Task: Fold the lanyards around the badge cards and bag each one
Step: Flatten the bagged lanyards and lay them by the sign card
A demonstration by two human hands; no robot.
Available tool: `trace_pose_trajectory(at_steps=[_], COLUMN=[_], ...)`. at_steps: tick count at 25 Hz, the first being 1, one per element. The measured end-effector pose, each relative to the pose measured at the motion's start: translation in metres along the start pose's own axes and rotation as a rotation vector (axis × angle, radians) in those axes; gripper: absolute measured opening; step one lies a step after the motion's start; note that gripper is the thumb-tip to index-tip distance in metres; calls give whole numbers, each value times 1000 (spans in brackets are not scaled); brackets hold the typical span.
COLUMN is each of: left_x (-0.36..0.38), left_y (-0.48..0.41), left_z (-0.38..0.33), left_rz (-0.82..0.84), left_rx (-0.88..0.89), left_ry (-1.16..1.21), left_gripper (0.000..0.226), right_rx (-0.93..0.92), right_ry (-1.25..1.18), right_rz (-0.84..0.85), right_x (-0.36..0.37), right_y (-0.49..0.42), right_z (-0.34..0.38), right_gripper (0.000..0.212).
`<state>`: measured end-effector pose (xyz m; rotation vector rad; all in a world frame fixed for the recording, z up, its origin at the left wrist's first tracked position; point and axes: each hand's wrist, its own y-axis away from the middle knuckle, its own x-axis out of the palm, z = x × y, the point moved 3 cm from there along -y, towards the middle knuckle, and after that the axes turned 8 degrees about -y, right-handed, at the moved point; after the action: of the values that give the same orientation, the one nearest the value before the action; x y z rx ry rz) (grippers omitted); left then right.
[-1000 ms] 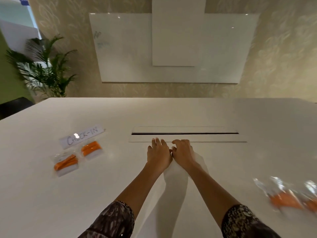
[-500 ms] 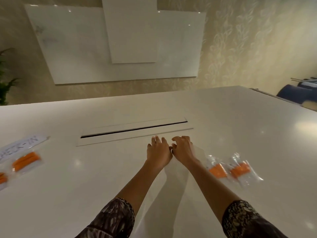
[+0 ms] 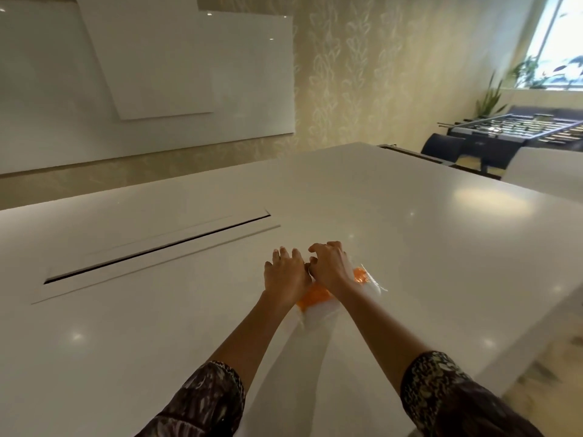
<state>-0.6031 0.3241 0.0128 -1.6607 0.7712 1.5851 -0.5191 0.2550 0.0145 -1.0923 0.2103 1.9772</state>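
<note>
Over the right half of the bench [image 3: 410, 234], both hands sit side by side, palms down, thumbs nearly touching. The left hand [image 3: 286, 275] has a slack grip, fingers spread and lightly bent, holding nothing. The right hand [image 3: 331, 269] has curled fingers, and I cannot tell whether its grip has caught the plastic below. Beneath them lie two clear bags. The near bag [image 3: 318, 312] shows between the wrists with an orange lanyard [image 3: 312, 293] inside, and the far bag [image 3: 373, 280] pokes out past the right hand. Off left, a long slot [image 3: 157, 247] cuts the bench. A whiteboard [image 3: 157, 74] hangs on the wall beyond.

Half hid blurred orange lanyard bags [image 3: 315, 294] beneath the right hand [image 3: 329, 268]; could not count them or tell any grip.
</note>
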Motion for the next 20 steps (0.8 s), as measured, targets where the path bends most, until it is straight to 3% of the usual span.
trace_pose_trajectory(at_steps=[11,20], left_x=[-8,-5], left_y=[31,56], left_z=[3,26], left_rz=[-54,-74], left_rx=[89,19], left_ry=[26,36], left_gripper=[40,59], right_rx=[150,179], right_ry=[-12,127], right_rz=[-31,-41], right_x=[-19,-12], right_y=[49,70], right_z=[5,7], right_gripper=[36,35])
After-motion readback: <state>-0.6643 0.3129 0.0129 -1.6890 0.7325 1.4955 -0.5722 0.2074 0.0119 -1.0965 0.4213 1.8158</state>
